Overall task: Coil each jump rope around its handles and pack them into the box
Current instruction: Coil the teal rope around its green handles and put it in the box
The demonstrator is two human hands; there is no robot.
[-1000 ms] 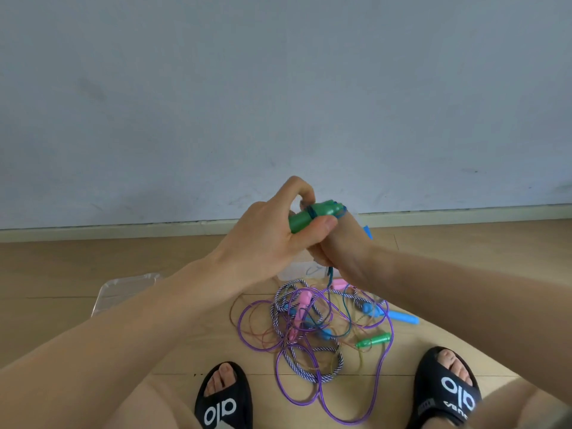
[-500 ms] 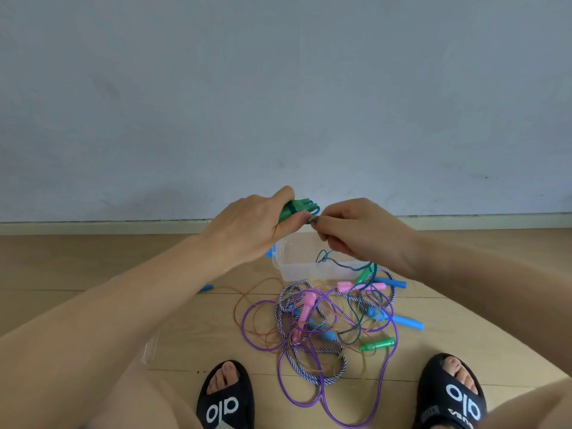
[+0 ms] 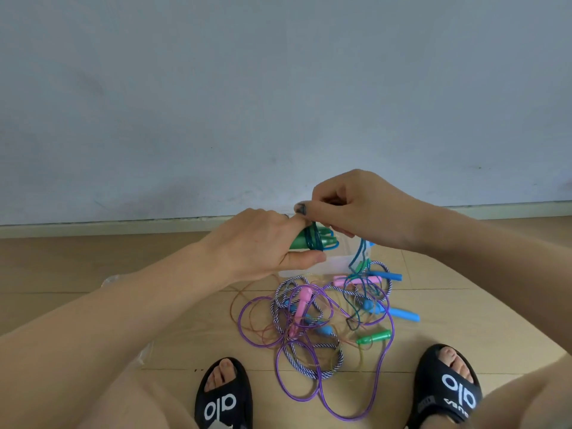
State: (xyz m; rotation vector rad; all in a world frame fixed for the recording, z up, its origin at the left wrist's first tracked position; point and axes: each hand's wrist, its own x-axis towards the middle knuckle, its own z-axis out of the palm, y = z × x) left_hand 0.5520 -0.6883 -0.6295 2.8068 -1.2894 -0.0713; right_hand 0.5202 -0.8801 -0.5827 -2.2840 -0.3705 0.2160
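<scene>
My left hand (image 3: 263, 243) grips a pair of green handles (image 3: 298, 241) with dark teal cord (image 3: 312, 239) wound around them. My right hand (image 3: 349, 205) pinches that cord just above the handles; the rest of the cord (image 3: 357, 258) hangs down to the floor. Below lies a tangle of jump ropes (image 3: 312, 323): a purple cord, a blue-and-white braided rope, pink handles (image 3: 301, 301), blue handles (image 3: 399, 312) and a loose green handle (image 3: 373, 337). A clear plastic box (image 3: 315, 266) stands on the floor behind the tangle, partly hidden by my hands.
A wooden floor meets a pale wall and skirting board. My feet in black slides (image 3: 224, 394) (image 3: 445, 385) flank the near end of the tangle. A clear plastic lid (image 3: 123, 280) shows at the left beneath my forearm.
My right hand has risen above the green handles with the cord, passing over them, and more turns of cord lie around the handles. The view has shifted slightly.
</scene>
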